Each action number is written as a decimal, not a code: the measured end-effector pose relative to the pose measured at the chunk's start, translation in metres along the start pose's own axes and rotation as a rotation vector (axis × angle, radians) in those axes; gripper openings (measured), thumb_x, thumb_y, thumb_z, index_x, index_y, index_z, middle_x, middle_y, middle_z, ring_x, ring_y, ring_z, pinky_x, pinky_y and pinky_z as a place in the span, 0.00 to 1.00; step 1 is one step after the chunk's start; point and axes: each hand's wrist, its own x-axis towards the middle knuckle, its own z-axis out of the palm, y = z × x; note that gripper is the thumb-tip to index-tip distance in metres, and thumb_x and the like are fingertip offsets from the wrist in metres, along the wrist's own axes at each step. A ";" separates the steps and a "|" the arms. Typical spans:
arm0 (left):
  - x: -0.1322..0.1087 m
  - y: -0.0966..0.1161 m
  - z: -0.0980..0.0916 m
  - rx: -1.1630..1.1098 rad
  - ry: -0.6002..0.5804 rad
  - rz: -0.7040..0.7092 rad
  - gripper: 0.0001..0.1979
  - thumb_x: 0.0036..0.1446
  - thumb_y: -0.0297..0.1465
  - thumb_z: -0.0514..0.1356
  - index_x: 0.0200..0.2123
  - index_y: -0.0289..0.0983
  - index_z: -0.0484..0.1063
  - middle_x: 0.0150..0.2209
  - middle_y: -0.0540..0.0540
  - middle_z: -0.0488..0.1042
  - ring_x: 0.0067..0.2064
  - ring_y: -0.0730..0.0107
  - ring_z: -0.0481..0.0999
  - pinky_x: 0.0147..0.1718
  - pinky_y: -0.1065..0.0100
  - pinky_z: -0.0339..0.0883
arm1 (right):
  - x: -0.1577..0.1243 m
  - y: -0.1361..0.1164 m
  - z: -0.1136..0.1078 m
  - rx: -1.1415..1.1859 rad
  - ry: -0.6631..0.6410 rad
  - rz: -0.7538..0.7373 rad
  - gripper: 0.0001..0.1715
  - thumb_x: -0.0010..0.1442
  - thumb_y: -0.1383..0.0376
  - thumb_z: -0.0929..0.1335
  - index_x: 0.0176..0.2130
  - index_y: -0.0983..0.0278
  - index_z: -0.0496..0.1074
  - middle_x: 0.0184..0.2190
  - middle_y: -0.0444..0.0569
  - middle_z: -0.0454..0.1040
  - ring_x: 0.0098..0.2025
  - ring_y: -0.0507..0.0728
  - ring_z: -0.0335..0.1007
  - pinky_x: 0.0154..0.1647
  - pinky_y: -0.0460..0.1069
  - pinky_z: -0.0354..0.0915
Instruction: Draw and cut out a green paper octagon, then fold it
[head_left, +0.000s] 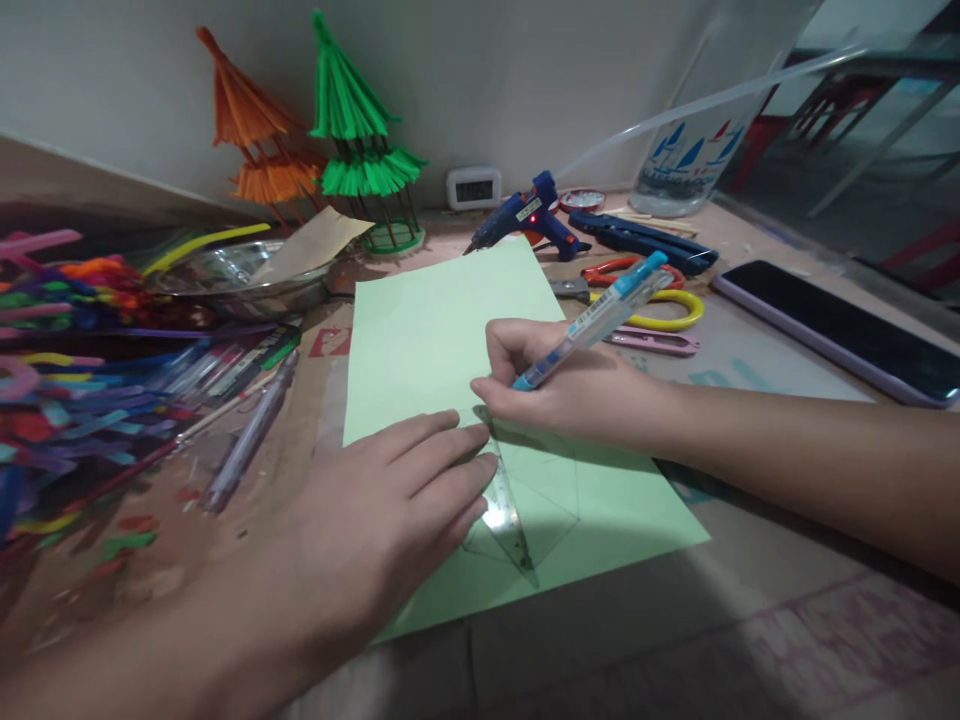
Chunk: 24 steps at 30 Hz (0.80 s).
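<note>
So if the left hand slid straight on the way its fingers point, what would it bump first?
Probably the right hand, which holds the pen, though depth is hard to judge here.

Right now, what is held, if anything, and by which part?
The right hand grips the pen near its lower end; the left hand rests on the clear ruler, gripping nothing.

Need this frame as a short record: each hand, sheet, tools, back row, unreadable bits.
left hand: laid flat over a clear ruler
right hand: gripping a blue-and-clear pen
sheet: pale green paper under both hands, thin lines drawn
tools: glue gun with red light lit, yellow-handled scissors
right side: phone, dark screen
back row: orange model, green model, white clock
unreadable: clock digits; pen tip hidden
</note>
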 end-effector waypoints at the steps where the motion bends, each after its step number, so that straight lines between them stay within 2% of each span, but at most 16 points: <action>1: 0.000 0.000 0.000 -0.002 0.004 0.006 0.12 0.74 0.30 0.51 0.51 0.35 0.74 0.51 0.40 0.81 0.53 0.51 0.79 0.48 0.52 0.78 | 0.000 0.000 0.000 -0.004 -0.006 0.004 0.17 0.59 0.69 0.69 0.25 0.60 0.58 0.20 0.34 0.58 0.22 0.47 0.52 0.24 0.46 0.49; 7: -0.002 -0.001 0.003 0.006 0.002 -0.004 0.12 0.74 0.30 0.51 0.53 0.36 0.73 0.52 0.40 0.81 0.54 0.48 0.79 0.47 0.49 0.79 | 0.000 0.000 0.000 -0.014 -0.033 -0.011 0.16 0.60 0.68 0.68 0.26 0.60 0.58 0.20 0.35 0.59 0.22 0.47 0.52 0.24 0.47 0.47; 24: -0.001 0.000 0.004 -0.009 0.025 -0.012 0.12 0.74 0.30 0.52 0.53 0.35 0.73 0.51 0.41 0.81 0.54 0.48 0.79 0.48 0.48 0.79 | -0.001 -0.001 0.000 -0.008 -0.034 0.042 0.16 0.59 0.67 0.68 0.26 0.60 0.58 0.20 0.35 0.60 0.23 0.48 0.53 0.26 0.48 0.47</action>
